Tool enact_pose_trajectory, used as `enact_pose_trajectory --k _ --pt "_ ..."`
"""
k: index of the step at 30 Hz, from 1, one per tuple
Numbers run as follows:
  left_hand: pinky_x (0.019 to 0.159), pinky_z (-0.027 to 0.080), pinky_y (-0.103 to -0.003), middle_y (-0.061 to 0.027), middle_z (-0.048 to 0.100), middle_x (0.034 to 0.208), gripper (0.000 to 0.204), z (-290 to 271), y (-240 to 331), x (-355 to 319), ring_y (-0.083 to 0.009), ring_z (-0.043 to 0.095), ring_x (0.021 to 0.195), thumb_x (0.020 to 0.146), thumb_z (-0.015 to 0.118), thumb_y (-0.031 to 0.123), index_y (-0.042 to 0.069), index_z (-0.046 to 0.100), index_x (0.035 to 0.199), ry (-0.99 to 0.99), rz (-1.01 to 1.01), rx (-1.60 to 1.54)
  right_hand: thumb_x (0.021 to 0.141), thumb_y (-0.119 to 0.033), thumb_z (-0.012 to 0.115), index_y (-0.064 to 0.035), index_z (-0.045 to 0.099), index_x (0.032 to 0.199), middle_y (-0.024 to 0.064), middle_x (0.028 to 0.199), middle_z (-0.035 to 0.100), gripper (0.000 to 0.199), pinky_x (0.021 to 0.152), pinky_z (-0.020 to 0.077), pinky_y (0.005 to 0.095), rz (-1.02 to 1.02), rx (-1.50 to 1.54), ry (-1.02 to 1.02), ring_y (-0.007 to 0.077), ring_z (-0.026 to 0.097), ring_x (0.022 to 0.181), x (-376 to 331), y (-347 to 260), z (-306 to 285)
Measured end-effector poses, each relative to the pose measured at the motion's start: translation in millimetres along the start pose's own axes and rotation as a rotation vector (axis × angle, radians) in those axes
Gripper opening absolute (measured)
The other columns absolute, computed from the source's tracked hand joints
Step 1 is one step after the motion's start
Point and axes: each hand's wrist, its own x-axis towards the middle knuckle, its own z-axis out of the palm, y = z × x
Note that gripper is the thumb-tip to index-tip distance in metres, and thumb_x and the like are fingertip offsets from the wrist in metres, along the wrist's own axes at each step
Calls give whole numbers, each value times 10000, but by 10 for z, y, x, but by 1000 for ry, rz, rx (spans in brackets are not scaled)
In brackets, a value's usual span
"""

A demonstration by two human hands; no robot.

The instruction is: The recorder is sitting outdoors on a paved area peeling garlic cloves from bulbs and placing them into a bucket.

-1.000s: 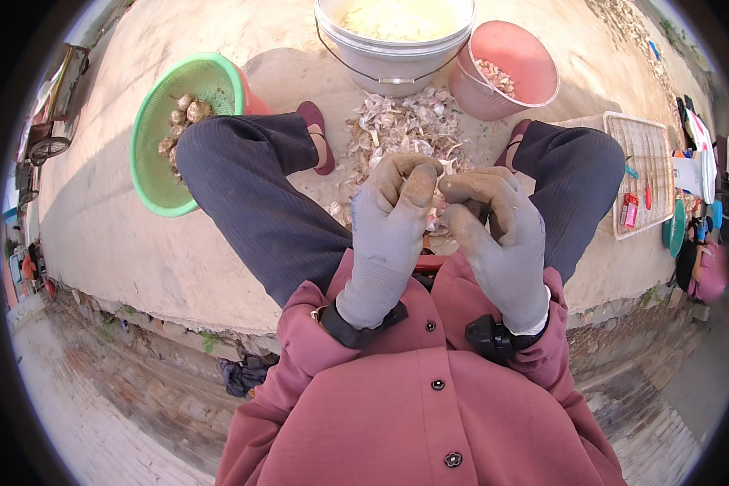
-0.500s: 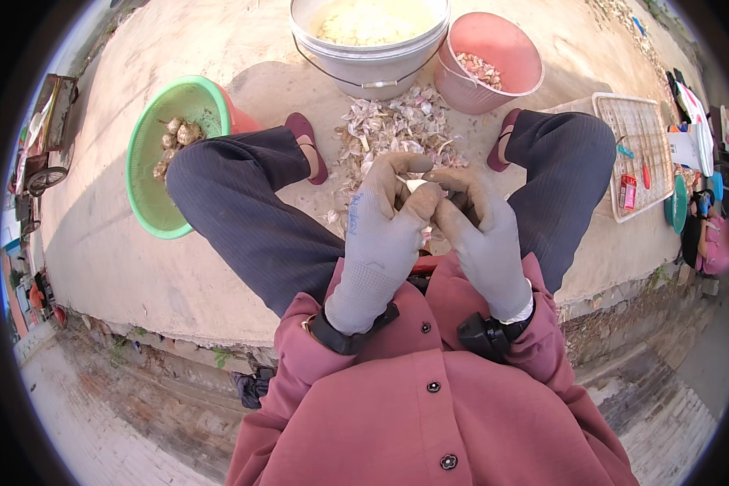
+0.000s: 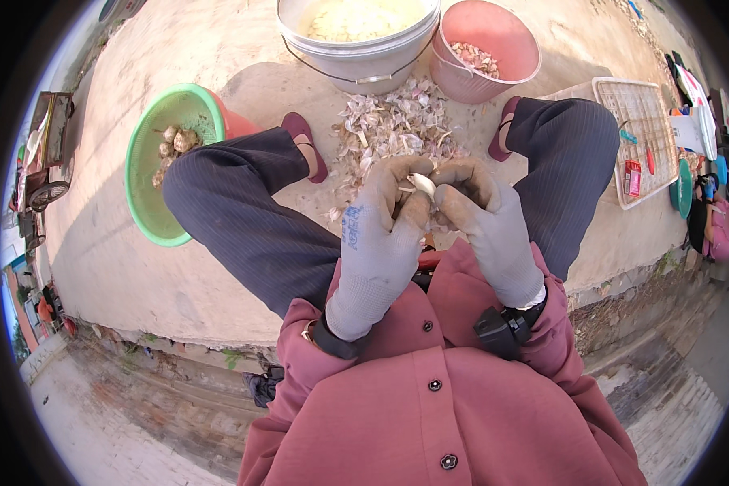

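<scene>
1. A small, pale, smooth peeled garlic clove (image 3: 422, 185) is held between the two grey knitted-glove hands, above the lap and between the knees. Its long axis is seen running from upper left to lower right, with the narrower end pointing toward the left hand (image 3: 381, 235).
2. The left hand's fingers are curled together and pinched on the clove's left side; the right hand (image 3: 488, 223) has its fingers bent together and pressed on the clove's right side.
3. The scene is set outdoors on a pale concrete ground (image 3: 138, 275) in sunlight, edged nearer the person by a strip of grey brick paving (image 3: 121, 429).
4. A heap of papery white-pink garlic skins (image 3: 393, 125) is spread on the ground between the two dark red slippers.
5. A white plastic bucket of peeled pale cloves (image 3: 356, 36) and a pink plastic bucket (image 3: 490, 49) holding skins are placed beyond the heap; a green plastic basin of unpeeled garlic bulbs (image 3: 166, 162) is set to the left.
6. A white wire tray (image 3: 644, 130) is laid to the right.
</scene>
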Motion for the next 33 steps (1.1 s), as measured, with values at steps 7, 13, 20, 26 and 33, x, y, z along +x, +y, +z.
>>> enact_pose_trajectory --k 7,13,20,26,33 --pt "625 475 -213 -66 661 906 279 -9 37 -8 -59 582 720 950 543 8 -20 576 1226 31 14 150 978 -120 596 58 604 1177 40 957 654 267 718 501 213 60 125 -38 49 590 820 -11 48 15" --pt "622 473 -220 -52 672 887 184 -107 -68 -22 -57 584 712 950 612 37 -13 669 1118 52 291 425 952 -112 617 42 624 1181 38 922 651 276 702 495 222 37 -64 -28 61 592 797 -41 -2 20" --pt "635 484 -338 -146 626 826 138 -107 13 -68 -262 626 697 914 625 60 10 678 1030 83 282 452 921 -66 636 -3 642 1174 63 906 673 260 683 509 236 -67 -257 116 70 625 788 -150 3 59" --pt "621 455 -274 -66 618 762 125 -110 55 -133 -113 565 673 946 613 78 -17 667 1007 34 146 220 946 -52 608 20 644 1172 56 952 698 240 699 526 222 -71 -15 58 77 642 825 -162 -15 3" --pt "615 452 -276 -46 616 738 123 -69 1 -115 -95 541 667 937 609 90 -13 668 966 13 -26 89 965 -65 569 44 610 1278 120 1132 683 334 890 513 294 -145 -102 -47 177 643 989 -151 103 -31"
